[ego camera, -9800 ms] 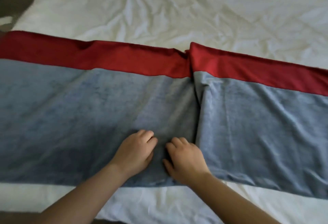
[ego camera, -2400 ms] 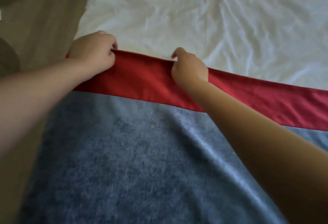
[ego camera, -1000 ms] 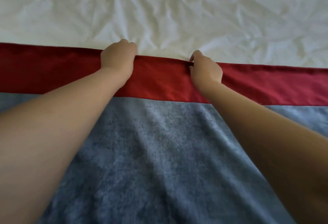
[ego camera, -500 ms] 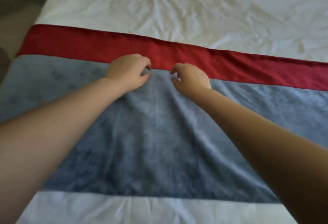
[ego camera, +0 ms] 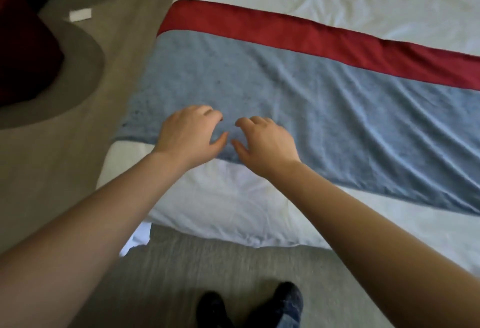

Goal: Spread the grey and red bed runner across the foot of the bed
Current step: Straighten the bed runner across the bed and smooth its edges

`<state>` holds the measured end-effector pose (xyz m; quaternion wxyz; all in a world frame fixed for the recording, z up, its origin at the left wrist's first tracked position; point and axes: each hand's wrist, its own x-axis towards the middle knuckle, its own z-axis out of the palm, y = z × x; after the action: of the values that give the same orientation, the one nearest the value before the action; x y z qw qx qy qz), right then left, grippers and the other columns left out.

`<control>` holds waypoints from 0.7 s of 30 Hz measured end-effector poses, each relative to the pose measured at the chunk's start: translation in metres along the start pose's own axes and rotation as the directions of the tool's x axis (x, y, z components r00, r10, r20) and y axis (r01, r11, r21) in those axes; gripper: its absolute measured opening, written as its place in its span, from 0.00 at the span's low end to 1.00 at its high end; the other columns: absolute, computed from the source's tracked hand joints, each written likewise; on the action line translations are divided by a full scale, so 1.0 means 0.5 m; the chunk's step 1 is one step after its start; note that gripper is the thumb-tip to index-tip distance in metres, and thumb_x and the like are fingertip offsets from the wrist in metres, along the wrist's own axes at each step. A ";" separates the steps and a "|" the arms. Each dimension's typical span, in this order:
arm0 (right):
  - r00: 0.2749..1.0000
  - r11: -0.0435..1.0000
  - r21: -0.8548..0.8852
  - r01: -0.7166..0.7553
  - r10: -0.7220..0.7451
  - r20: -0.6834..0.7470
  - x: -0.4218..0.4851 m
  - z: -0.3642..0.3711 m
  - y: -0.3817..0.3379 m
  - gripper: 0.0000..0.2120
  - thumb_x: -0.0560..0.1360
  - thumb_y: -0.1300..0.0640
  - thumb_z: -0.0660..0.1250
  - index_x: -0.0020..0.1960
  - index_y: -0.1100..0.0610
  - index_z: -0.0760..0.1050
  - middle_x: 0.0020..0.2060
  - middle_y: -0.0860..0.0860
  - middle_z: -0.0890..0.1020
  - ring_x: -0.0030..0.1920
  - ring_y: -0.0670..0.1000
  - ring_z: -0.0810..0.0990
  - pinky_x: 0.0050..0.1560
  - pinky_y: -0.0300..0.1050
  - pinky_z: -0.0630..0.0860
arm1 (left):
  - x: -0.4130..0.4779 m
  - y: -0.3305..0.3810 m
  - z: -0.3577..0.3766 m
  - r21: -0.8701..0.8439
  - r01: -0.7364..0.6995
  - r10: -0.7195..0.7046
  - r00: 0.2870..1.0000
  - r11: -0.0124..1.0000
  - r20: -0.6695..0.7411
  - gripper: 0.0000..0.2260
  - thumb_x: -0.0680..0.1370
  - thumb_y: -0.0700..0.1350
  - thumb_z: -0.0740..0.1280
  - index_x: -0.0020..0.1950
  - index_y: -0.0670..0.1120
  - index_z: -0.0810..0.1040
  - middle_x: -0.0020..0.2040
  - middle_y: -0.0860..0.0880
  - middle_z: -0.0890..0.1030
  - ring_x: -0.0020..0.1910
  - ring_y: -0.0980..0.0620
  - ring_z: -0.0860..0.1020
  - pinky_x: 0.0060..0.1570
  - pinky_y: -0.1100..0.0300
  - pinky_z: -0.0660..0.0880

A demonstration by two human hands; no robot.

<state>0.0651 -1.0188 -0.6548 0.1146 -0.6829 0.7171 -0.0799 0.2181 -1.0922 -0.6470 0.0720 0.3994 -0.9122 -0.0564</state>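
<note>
From the head camera, the bed runner lies flat across the foot of the bed, its red band on the far side and its left end hanging over the bed's side. The left hand and right hand rest side by side at its near grey edge, fingers loosely curled and spread, holding nothing. No container is in view.

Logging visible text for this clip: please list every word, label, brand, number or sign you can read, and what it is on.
None can be read.
The white slip on the floor: too small and blurred to show any print.
The bed runner, white bedding, and dark footwear: no visible label or lettering.
</note>
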 end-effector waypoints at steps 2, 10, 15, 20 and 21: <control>1.000 1.000 0.014 0.013 -0.013 0.008 -0.015 0.016 -0.034 0.18 0.76 0.46 0.60 0.62 0.54 0.71 0.54 0.53 0.78 0.55 0.57 0.76 0.46 0.48 0.72 | -0.043 -0.016 0.005 -0.008 0.012 -0.012 1.000 1.000 -0.013 0.14 0.74 0.54 0.65 0.51 0.44 0.78 0.48 0.46 0.80 0.49 0.42 0.78 0.42 0.51 0.74; 0.996 0.997 -0.029 0.073 -0.071 0.062 -0.051 0.109 -0.122 0.15 0.76 0.50 0.63 0.59 0.55 0.72 0.52 0.52 0.78 0.53 0.56 0.76 0.40 0.47 0.70 | -0.170 -0.086 0.059 0.042 0.102 -0.105 0.991 0.994 0.085 0.13 0.75 0.49 0.66 0.57 0.45 0.77 0.53 0.46 0.79 0.52 0.44 0.77 0.43 0.53 0.74; 1.000 0.996 -0.090 0.012 -0.013 -0.007 -0.035 0.145 -0.128 0.11 0.74 0.60 0.63 0.56 0.56 0.72 0.51 0.53 0.77 0.52 0.57 0.76 0.38 0.47 0.66 | -0.167 -0.116 0.073 0.081 0.165 -0.171 0.982 0.983 0.077 0.10 0.75 0.40 0.63 0.56 0.44 0.75 0.53 0.43 0.77 0.52 0.40 0.75 0.41 0.50 0.72; 0.993 0.992 -0.106 -0.063 0.051 -0.111 0.000 0.161 -0.124 0.11 0.73 0.62 0.62 0.55 0.55 0.73 0.50 0.52 0.77 0.51 0.57 0.76 0.35 0.45 0.63 | -0.134 -0.127 0.080 0.127 0.173 -0.173 0.985 0.977 -0.005 0.09 0.74 0.37 0.62 0.54 0.42 0.76 0.51 0.41 0.74 0.52 0.39 0.73 0.42 0.48 0.71; 0.990 0.991 -0.119 -0.065 0.049 -0.131 0.005 0.164 -0.122 0.12 0.73 0.62 0.62 0.55 0.55 0.73 0.49 0.53 0.76 0.51 0.57 0.76 0.34 0.45 0.62 | -0.129 -0.130 0.083 0.127 0.166 -0.166 0.986 0.978 -0.008 0.09 0.75 0.37 0.62 0.54 0.42 0.76 0.51 0.41 0.74 0.52 0.39 0.73 0.42 0.48 0.72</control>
<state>0.1461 -1.0211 -0.7174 0.0283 -0.6614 0.7457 -0.0757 0.3010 -1.0865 -0.7036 0.0405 0.4778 -0.8775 -0.0046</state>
